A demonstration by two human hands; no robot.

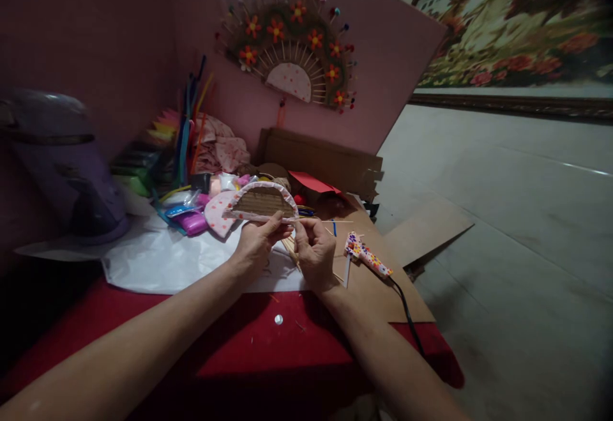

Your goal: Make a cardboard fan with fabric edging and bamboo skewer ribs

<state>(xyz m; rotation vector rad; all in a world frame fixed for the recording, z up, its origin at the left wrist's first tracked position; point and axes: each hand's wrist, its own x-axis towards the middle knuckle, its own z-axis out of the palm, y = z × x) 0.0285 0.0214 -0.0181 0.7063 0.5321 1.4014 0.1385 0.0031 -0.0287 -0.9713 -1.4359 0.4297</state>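
My left hand (255,242) is closed on a cardboard half-circle (261,201), with its thumb on the lower straight edge. White fabric is folded over the rim, and bare brown cardboard shows in the middle. Pinched in my right hand (317,252), at the right corner of this piece, is a thin wooden stick (343,221) that points right. Whether the stick touches the cardboard is hidden by my fingers. Beyond my left hand lies a fabric piece with pink dots (220,215). More thin sticks (290,250) lie below and between my hands.
A flower-patterned glue gun (368,256) with a black cord rests on a cardboard sheet (407,299) at right. Colourful packets (191,220) and a purple flask (76,178) stand left on the red cloth (225,335). A decorated fan (292,44) hangs on the pink board behind.
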